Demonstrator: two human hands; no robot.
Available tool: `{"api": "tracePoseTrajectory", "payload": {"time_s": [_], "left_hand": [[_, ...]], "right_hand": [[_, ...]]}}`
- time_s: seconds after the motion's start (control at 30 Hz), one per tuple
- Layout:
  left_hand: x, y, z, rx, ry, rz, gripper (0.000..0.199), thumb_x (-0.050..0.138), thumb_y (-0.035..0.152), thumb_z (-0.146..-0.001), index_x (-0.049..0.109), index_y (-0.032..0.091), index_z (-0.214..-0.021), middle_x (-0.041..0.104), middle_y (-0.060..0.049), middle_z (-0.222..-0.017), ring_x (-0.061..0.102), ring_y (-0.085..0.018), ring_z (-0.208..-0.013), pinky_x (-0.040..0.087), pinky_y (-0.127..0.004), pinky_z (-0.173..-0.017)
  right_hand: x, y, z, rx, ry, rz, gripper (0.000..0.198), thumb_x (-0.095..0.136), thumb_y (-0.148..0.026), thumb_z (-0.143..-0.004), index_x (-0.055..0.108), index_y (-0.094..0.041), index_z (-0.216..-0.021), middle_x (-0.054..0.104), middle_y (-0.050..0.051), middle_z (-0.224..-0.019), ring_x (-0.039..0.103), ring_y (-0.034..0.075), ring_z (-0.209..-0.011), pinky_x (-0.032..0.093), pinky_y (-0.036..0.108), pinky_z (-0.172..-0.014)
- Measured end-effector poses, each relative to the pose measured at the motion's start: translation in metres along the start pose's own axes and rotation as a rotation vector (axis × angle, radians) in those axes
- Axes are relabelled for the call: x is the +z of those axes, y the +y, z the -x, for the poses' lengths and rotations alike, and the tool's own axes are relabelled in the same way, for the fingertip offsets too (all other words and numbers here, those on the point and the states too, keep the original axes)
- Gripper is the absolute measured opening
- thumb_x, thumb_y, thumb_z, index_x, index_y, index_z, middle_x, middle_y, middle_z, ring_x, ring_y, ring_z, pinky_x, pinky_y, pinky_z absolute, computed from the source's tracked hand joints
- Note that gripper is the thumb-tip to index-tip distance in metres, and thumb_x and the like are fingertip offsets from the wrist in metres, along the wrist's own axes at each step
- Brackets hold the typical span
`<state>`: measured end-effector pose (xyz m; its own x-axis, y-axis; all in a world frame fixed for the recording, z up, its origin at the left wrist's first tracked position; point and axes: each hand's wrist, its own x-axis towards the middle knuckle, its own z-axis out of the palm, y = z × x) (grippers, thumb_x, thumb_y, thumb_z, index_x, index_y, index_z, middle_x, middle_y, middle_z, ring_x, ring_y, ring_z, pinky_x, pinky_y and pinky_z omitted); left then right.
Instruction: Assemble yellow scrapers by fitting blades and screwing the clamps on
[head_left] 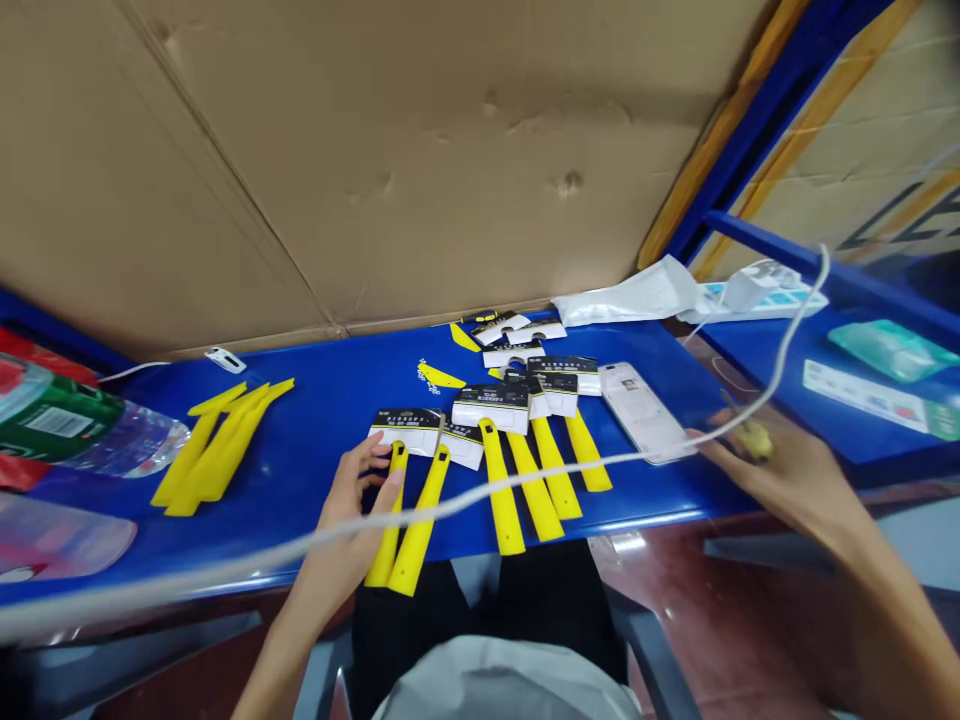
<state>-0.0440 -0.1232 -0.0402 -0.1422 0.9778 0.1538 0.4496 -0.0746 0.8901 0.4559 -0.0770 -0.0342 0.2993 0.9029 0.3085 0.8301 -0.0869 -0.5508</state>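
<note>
Left hand (354, 512), the nearer: thumb on a yellow strip (383, 558); whether it pinches is not determinable. The strip's long axis runs from the fingertips toward the body; a printed card (411, 428) lies just beyond. Right hand (787, 462), well apart rightward, pinches a blurred yellowish item (756, 440).

We see moderately bright, diffuse light, with a pale reflection on the floor (697, 610) and faint sheen along the front edge of the worktop (330, 420). The right hand (780, 465) and white cable (442, 508) are blurred; wide-angle distortion stretches the bottle (90, 420).
</note>
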Motion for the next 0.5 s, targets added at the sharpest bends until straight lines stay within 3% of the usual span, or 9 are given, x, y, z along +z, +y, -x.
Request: {"api": "tracePoseTrajectory", "payload": {"time_s": [0.13,0.3,0.4,0.5], "left_hand": [[0.012,0.005,-0.005,0.09,-0.003,-0.098,0.051,0.066,0.053,-0.106,0.058,0.027,-0.149,0.064,-0.013,-0.141,0.064,-0.028,-0.127,0.054,-0.045,-0.111],[0.02,0.011,-0.009,0.095,0.021,-0.13,0.049,0.06,0.05,-0.11,0.055,0.027,-0.152,0.063,-0.013,-0.141,0.064,-0.027,-0.122,0.055,-0.043,-0.104],[0.009,0.013,-0.012,0.114,0.053,-0.121,0.047,0.057,0.05,-0.111,0.055,0.027,-0.152,0.063,-0.013,-0.143,0.064,-0.027,-0.126,0.054,-0.042,-0.106],[-0.016,0.01,-0.018,0.134,0.181,-0.171,0.046,0.058,0.05,-0.111,0.059,0.025,-0.149,0.067,-0.012,-0.14,0.065,-0.027,-0.124,0.054,-0.041,-0.105]], "right_hand": [[-0.002,-0.005,0.005,0.151,-0.097,-0.163,0.05,0.081,-0.061,-0.066,0.081,-0.028,-0.103,0.083,0.011,-0.114,0.078,0.041,-0.107,0.058,0.052,-0.095],[-0.001,-0.021,0.005,0.167,-0.116,-0.171,0.057,0.084,-0.061,-0.06,0.082,-0.026,-0.105,0.083,0.014,-0.12,0.077,0.043,-0.114,0.056,0.053,-0.104],[0.001,-0.02,0.006,0.154,-0.115,-0.137,0.056,0.085,-0.064,-0.059,0.081,-0.027,-0.1,0.082,0.015,-0.126,0.076,0.044,-0.119,0.057,0.054,-0.103],[0.006,-0.012,0.005,0.152,-0.124,-0.081,0.056,0.083,-0.071,-0.059,0.077,-0.029,-0.095,0.083,0.014,-0.125,0.077,0.045,-0.117,0.058,0.056,-0.101]]}}
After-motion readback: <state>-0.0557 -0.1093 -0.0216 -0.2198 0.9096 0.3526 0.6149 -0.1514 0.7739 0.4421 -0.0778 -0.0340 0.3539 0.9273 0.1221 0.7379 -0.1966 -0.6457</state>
